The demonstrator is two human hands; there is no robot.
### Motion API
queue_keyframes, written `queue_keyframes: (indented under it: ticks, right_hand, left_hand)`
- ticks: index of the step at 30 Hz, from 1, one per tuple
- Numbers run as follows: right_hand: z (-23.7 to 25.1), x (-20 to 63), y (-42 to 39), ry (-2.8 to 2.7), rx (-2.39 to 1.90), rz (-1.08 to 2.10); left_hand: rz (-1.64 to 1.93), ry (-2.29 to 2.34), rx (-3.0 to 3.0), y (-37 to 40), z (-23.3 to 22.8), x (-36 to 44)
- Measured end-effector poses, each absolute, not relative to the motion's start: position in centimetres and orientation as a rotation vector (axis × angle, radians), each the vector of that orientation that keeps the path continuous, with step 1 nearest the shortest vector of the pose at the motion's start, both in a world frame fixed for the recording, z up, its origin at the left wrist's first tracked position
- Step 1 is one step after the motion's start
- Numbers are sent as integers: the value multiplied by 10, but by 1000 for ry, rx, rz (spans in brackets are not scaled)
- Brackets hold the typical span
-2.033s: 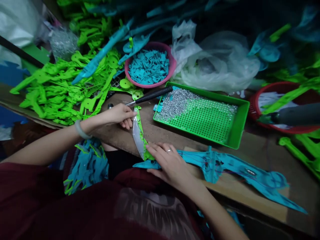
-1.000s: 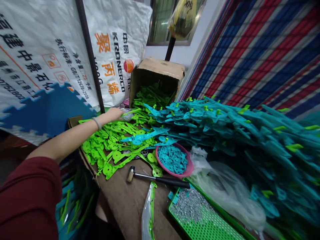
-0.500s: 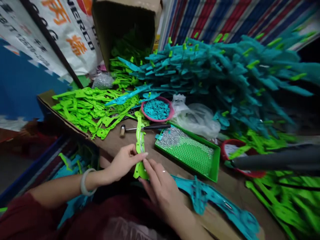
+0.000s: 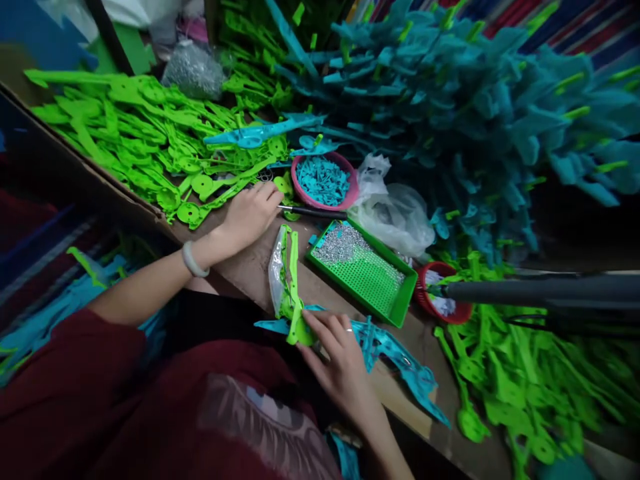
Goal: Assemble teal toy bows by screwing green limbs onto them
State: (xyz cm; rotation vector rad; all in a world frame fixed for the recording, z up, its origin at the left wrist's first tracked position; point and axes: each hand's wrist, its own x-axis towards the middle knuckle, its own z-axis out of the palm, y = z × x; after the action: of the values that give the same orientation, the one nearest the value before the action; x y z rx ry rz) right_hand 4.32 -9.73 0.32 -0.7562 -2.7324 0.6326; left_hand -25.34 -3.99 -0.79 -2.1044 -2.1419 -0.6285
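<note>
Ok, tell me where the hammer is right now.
In the head view the hammer lies on the bench between the pink bowl and green tray, its head end under the left hand.

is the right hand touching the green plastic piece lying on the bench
Touching. The head view shows the right hand with its fingertips pressed on the lower end of the green plastic piece, no gap between them.

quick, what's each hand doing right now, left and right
Left hand: closed around the hammer near its head.
Right hand: fingers flat, pressing the green plastic piece onto the table.
</note>
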Motion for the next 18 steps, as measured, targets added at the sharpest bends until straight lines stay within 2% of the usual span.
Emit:
queue_keyframes:
  ticks: [3, 7, 12, 15, 18]
  right_hand:
    - [-5, 26, -86, -2751, -762, 529]
    - [-14, 11, -74, -2776, -760, 559]
    - [-18, 14, -76, -2793, -865, 702]
    - [-15, 18, -78, -2798, -906, 745]
    - [-12, 22, -78, -2806, -920, 752]
  left_hand:
    - [-1019, -2145, -1970, -69, -3, -246]
    - [-1428, -2524, -2066, -117, -17, -228]
    - [-1766, -2992, -2238, -153, -39, -196]
    - [-1922, -3010, -2134, -156, -45, -188]
    - [-1895, -2881, -2160, -154, -48, -186]
